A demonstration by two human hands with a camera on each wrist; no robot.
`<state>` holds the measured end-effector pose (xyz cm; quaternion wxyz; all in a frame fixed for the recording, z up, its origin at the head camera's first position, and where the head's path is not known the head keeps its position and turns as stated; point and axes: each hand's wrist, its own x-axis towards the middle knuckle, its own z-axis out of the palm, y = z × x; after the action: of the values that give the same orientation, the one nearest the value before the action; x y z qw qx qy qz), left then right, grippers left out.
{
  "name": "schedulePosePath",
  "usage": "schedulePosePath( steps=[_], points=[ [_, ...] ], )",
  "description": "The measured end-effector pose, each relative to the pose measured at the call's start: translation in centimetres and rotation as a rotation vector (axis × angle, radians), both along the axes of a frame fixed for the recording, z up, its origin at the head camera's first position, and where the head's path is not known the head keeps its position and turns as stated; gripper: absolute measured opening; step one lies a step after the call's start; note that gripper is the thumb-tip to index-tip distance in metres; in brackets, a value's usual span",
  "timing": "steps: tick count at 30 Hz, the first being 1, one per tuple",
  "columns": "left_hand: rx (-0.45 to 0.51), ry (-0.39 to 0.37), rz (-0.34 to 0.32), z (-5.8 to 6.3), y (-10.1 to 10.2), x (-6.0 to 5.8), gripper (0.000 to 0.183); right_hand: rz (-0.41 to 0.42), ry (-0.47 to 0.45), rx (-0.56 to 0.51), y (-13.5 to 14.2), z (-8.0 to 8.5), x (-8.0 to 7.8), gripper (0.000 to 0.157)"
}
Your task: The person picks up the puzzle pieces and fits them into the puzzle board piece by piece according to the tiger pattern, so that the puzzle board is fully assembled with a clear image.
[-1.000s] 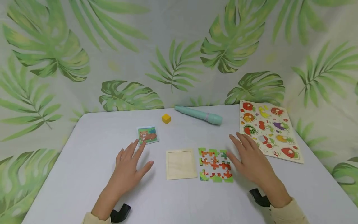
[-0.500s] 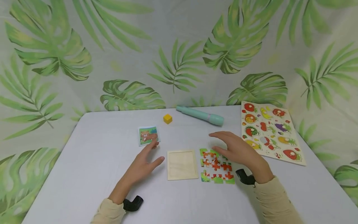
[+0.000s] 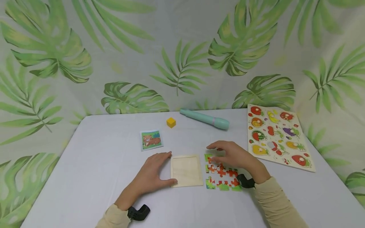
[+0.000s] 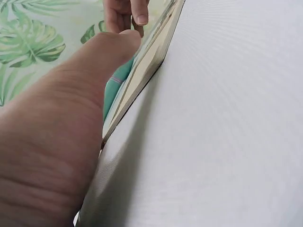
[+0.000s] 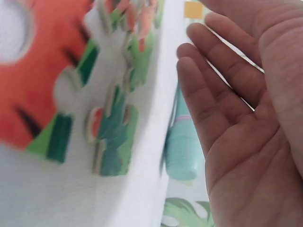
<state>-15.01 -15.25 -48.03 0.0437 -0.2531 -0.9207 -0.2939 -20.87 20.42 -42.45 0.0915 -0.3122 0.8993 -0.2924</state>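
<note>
While we look from the head view, the left hand (image 3: pixel 151 173) spans the left edge of a wooden tray (image 3: pixel 186 171), thumb and fingers spread apart; whether they touch it, we cannot tell. The right hand (image 3: pixel 236 157) hangs over loose jigsaw pieces (image 3: pixel 221 172), just right of the tray, its thumb and fingers apart with nothing between them. Behind these, we see a bear picture (image 3: pixel 151 139), a yellow cube (image 3: pixel 171 122), a teal cylinder (image 3: pixel 204 118) flared at one end and a fruit board (image 3: pixel 280 137), all on the white table (image 3: pixel 85 164).

From the left wrist, we find the left thumb (image 4: pixel 130 43) beside the tray's rim, contact unclear, and the right hand's fingers (image 4: pixel 118 16) beyond.

From the right wrist, we see the palm bare and the fingers straight to slightly bent, beside the jigsaw pieces, which lie separated on the cloth; the teal cylinder shows behind the fingertips.
</note>
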Motion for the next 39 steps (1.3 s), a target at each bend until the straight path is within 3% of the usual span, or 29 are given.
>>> schedulePosePath(
  steps=[4,10,20,39],
  points=[
    [-0.036,0.012,-0.009,0.2,0.1,0.2,0.102,-0.015,-0.012,0.037,0.1,-0.5,0.0,0.041],
    [-0.088,0.052,-0.029,0.1,0.0,0.1,0.101,0.031,0.05,0.04,0.1,-1.2,-0.4,0.038],
    [-0.087,0.068,-0.046,-0.1,0.0,0.1,0.099,0.059,0.09,0.087,-0.2,-1.7,-0.9,0.029],
    [-0.131,0.013,-0.06,-0.1,0.4,0.1,0.099,0.031,0.14,0.128,-0.5,-1.3,-0.4,0.025]
  ],
)
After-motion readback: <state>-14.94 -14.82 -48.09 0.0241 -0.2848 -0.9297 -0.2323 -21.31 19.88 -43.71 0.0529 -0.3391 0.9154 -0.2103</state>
